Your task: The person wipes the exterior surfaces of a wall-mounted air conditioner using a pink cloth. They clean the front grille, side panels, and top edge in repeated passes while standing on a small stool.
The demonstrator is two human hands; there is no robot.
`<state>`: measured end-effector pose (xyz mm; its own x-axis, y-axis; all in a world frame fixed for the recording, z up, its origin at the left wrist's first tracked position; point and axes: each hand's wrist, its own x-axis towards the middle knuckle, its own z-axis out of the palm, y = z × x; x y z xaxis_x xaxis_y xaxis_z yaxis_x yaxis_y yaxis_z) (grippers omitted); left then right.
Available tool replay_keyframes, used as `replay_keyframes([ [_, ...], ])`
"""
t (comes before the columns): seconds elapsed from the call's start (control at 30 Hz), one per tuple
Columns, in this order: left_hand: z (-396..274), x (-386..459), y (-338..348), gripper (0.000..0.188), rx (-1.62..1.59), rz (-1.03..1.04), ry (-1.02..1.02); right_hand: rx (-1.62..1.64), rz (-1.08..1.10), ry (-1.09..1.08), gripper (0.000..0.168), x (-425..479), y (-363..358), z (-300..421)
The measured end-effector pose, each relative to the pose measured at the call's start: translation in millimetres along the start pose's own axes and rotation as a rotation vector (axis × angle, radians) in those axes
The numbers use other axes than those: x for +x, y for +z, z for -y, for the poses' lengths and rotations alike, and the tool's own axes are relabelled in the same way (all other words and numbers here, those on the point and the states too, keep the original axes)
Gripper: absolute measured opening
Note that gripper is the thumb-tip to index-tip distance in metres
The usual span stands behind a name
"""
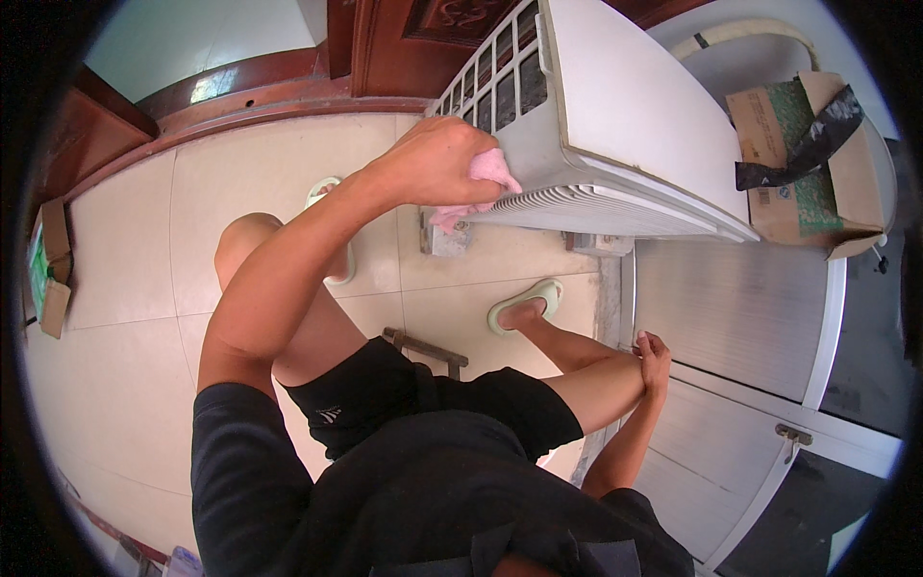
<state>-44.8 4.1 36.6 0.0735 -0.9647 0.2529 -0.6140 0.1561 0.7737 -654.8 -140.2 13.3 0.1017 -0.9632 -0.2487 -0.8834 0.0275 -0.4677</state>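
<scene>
My left hand (443,162) grips a pink cloth (492,167). It presses the cloth against the lower corner of a white air conditioner outdoor unit (634,94), between the square-holed grille (508,72) and the louvred side (577,205). Part of the cloth hangs below my fingers, beside one of the unit's support feet (451,238). My right hand (653,360) rests on my right knee and holds nothing; its fingers lie loosely together, slightly bent.
An opened cardboard box (779,151) with a black strip across it stands on the unit's far right end. A metal-framed panel door (728,310) lies to my right. A wooden stool (425,348) is under me. Carved wooden doors (404,50) stand ahead; another carton (54,310) is at far left.
</scene>
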Motion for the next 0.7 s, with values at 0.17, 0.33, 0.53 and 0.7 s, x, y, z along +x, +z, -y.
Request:
replay_keyframes([
  [0.17,-6.5,0.5,-5.0,0.026,-0.032,-0.002,0.021,0.015,0.012,0.019,0.058,1.1,0.2,2.2],
  [0.33,-3.3,4.0,-5.6,0.034,-0.066,0.043,-0.056,-0.008,0.021,0.028,0.057,3.9,0.7,3.5],
  [0.53,-1.2,2.4,-2.5,0.034,0.101,0.132,-0.061,0.004,0.039,0.032,0.057,3.9,0.1,3.1],
  [0.7,4.1,-0.7,4.7,0.032,0.228,0.214,-0.097,0.016,0.040,0.026,0.057,3.0,-0.4,1.8],
])
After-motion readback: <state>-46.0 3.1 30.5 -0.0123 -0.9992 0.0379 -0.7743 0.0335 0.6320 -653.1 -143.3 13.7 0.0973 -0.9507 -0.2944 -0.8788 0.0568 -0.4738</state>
